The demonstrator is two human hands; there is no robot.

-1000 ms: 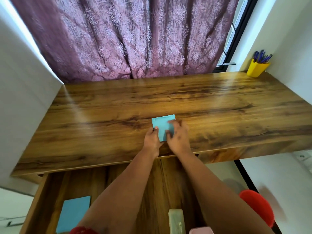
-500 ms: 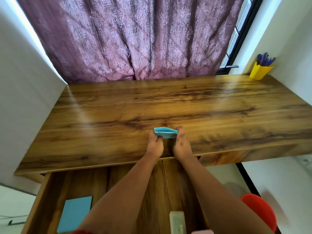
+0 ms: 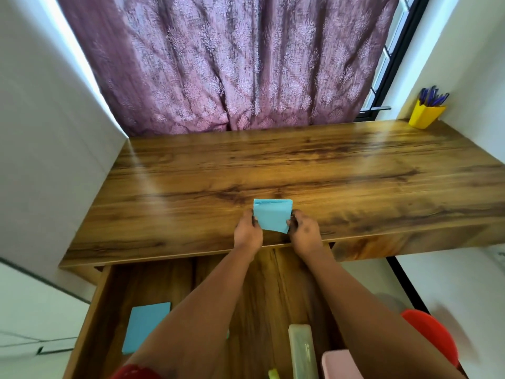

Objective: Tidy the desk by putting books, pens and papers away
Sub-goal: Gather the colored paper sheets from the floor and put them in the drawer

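- Folded blue paper (image 3: 272, 216) sits near the front edge of the wooden table (image 3: 328, 176), about midway along that edge.
- Left hand (image 3: 247, 233) pinches the paper's left side; fingers curl round its edge.
- Right hand (image 3: 304, 231) pinches the paper's lower right corner, thumb on top.
- The paper lies between the two hands, on the far side of both palms; its far edge, toward the curtain, shows a fold line.
- Cannot tell whether the paper rests flat on the table or is lifted slightly off it.
- Both forearms reach in over an open drawer (image 3: 90, 318) that is pulled out from under the table's front edge.
- Inside the drawer, toward its left wall: a flat blue book (image 3: 144, 329), partly hidden by the left forearm.
- Inside the drawer, toward its near right: a pale translucent case (image 3: 302, 351), and just right of that a pink box (image 3: 337, 365), cut off by the frame.
- At the table's far right corner, against the wall: a yellow cup (image 3: 425, 116) holding blue pens (image 3: 434, 98).
- Behind the table: a mauve patterned curtain (image 3: 232, 64).
- Right of the drawer, on floor level: a red stool (image 3: 434, 337).
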